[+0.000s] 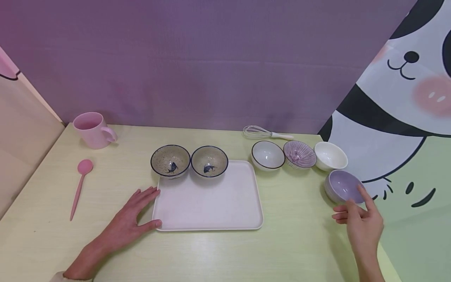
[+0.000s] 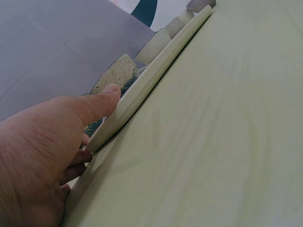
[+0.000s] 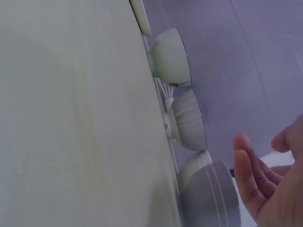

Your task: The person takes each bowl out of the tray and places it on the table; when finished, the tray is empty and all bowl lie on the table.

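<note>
My left hand [image 1: 128, 221] touches the left edge of a white rectangular tray [image 1: 211, 203], thumb at its near corner and fingers spread along the side. In the left wrist view the thumb [image 2: 102, 101] rests against the tray rim [image 2: 147, 85]. Two speckled bowls with dark blue rims and fish drawings, a left one [image 1: 170, 160] and a right one [image 1: 209, 160], stand side by side at the tray's far left. On the right, my right hand [image 1: 364, 227] hovers by a plain purple bowl [image 1: 343, 186], fingers loosely bent; the right wrist view shows the fingers apart from the bowl [image 3: 208, 201].
Behind the purple bowl stand a white bowl [image 1: 330, 156], a purple-striped bowl [image 1: 299, 154] and a dark-rimmed white bowl [image 1: 267, 155]. A whisk [image 1: 267, 133] lies at the back edge. On the left are a pink mug [image 1: 92, 131] and a pink spoon [image 1: 81, 184].
</note>
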A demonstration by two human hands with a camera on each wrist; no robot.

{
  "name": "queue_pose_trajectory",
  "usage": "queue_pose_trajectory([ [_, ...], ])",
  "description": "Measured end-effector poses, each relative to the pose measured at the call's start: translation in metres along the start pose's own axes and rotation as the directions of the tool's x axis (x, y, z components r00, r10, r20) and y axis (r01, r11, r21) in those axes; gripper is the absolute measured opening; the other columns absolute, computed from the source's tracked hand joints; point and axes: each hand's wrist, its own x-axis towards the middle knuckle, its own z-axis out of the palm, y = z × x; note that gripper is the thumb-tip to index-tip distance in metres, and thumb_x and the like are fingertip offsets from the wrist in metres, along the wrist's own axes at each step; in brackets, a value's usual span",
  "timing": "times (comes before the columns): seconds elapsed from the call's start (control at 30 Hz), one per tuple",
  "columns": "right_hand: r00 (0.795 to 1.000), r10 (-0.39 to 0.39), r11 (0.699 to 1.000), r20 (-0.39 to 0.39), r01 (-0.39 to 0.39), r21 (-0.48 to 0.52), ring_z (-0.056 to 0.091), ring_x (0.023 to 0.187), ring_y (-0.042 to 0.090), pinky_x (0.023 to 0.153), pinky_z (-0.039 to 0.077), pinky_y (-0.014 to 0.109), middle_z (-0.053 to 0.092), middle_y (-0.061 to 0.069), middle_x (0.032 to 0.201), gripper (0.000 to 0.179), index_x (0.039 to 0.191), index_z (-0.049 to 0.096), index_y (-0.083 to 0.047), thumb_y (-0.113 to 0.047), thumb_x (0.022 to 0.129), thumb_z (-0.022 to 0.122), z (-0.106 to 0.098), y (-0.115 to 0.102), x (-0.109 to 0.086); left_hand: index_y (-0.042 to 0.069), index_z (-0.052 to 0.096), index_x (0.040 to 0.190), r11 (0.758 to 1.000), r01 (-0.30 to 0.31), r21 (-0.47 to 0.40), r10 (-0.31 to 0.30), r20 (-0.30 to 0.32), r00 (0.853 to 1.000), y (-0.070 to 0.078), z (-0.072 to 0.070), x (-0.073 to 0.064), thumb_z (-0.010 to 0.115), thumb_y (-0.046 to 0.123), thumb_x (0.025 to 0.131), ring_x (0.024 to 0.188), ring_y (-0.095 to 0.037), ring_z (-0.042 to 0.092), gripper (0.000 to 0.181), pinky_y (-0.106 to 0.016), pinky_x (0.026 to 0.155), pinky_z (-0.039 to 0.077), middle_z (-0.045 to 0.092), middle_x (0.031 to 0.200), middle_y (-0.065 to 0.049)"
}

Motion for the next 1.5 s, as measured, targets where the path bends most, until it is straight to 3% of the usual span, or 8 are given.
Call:
queue_pose_trajectory([
  [0.3,0.985,-0.094,0.987,0.141,0.111,-0.118,0.072,0.051,0.010,0.050,0.060,0.020,0.078,-0.003,0.069,0.040,0.150,0.067,-0.007,-0.002,0.111,0.060,0.022,-0.003,-0.013,0.011,0.051,0.166,1.000,-0.008,0.001,0.008,-0.004,1.000,0.001,0.000,0.001,0.088,0.041,0.096,0.160,-0.059,0.027,0.084,-0.082,0.123,0.028,0.043,0.173,-0.021],
  [0.5,0.952,-0.178,0.970,0.249,0.213,-0.120,0.074,0.056,0.009,0.051,0.061,0.021,0.079,-0.001,0.073,0.033,0.140,0.074,-0.003,0.001,0.111,0.060,0.038,-0.003,-0.020,0.011,0.051,0.166,1.000,-0.011,0.000,0.011,-0.004,1.000,0.000,0.000,0.000,0.087,0.041,0.096,0.160,-0.060,0.027,0.084,-0.082,0.123,0.028,0.043,0.173,-0.021],
  [0.83,0.901,-0.220,0.934,0.375,0.304,-0.185,0.077,0.064,0.011,0.052,0.060,0.023,0.080,-0.003,0.082,0.027,0.135,0.072,0.005,0.001,0.110,0.063,0.066,-0.009,-0.031,0.011,0.051,0.166,1.000,-0.001,-0.003,0.001,-0.001,1.000,0.001,0.000,0.000,0.087,0.042,0.097,0.161,-0.059,0.026,0.084,-0.082,0.124,0.027,0.043,0.173,-0.022],
  [1.07,0.878,-0.214,0.924,0.428,0.324,-0.204,0.077,0.067,0.012,0.053,0.060,0.023,0.080,-0.004,0.084,0.026,0.134,0.073,0.004,-0.001,0.109,0.066,0.089,-0.014,-0.037,0.010,0.051,0.166,1.000,-0.020,0.007,0.020,-0.009,1.000,0.001,-0.001,0.002,0.087,0.041,0.096,0.160,-0.060,0.027,0.084,-0.083,0.122,0.029,0.044,0.172,-0.023],
  [1.5,0.845,-0.217,0.928,0.489,0.334,-0.167,0.074,0.067,0.011,0.054,0.061,0.025,0.079,0.019,0.087,0.022,0.129,0.078,-0.004,-0.003,0.109,0.068,0.136,-0.025,-0.052,0.013,0.050,0.167,1.000,-0.005,-0.013,0.005,0.000,1.000,-0.001,0.000,0.000,0.086,0.042,0.098,0.162,-0.058,0.025,0.083,-0.081,0.124,0.027,0.042,0.174,-0.019],
])
